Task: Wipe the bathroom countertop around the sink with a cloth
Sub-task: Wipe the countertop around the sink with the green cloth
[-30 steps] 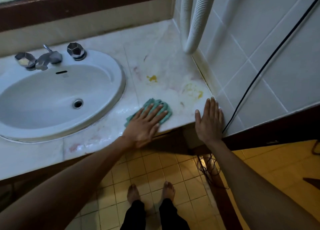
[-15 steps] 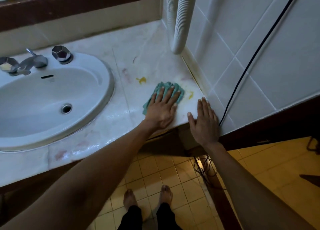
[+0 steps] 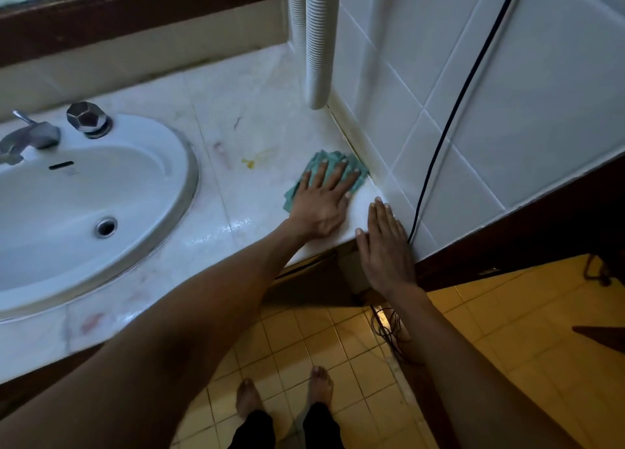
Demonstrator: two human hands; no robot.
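From the head view, the left hand pressed the teal cloth flat with fingers spread — to scrub the table by the wall tiles — while the right hand, fingers together, apparently braced on the table's front corner, the yellow stain unwiped.

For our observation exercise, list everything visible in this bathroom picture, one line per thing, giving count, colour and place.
Countertop: one, pale marble, stained, around the sink.
Sink: one, white, left.
Tap: one, metal, behind the basin.
Faceted knob: one, metal, beside the tap.
Yellow stain: one, mid-counter.
Cloth: one, green, right corner by the wall.
Hoses: two, white, ribbed, corner.
Cable: one, black, down the tiled wall.
Left hand: flat on the cloth.
Right hand: on the counter edge.
Feet: two, bare, yellow floor.
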